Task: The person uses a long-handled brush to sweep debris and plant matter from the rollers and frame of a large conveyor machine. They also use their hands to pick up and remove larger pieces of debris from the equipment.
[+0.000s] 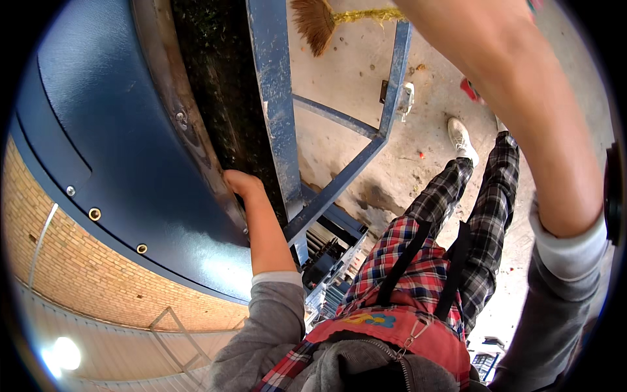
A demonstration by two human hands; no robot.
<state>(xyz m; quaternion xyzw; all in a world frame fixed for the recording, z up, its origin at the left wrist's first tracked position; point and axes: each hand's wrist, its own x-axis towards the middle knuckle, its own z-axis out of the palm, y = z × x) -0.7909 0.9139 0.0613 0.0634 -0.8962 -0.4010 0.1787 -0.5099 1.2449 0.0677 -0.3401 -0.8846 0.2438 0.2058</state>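
Observation:
My left hand (242, 183) reaches in at the metal lip (188, 127) of a blue machine housing (132, 127). Its fingers are hidden behind that lip, so whether they grip anything cannot be seen. Just beside the hand runs a dark band (230, 112), speckled with small green bits, between the lip and a worn blue steel beam (274, 83). My right forearm (529, 103) stretches across the upper right, and the right hand is beyond the top edge of the picture.
Blue frame bars (338, 183) stand between the machine and my legs. A caster (407, 100) is by one upright. On the stained concrete floor (343, 63) lie a straw broom (316, 24), a red object (470, 90) and scattered crumbs. Behind the housing rises a brick wall (93, 259).

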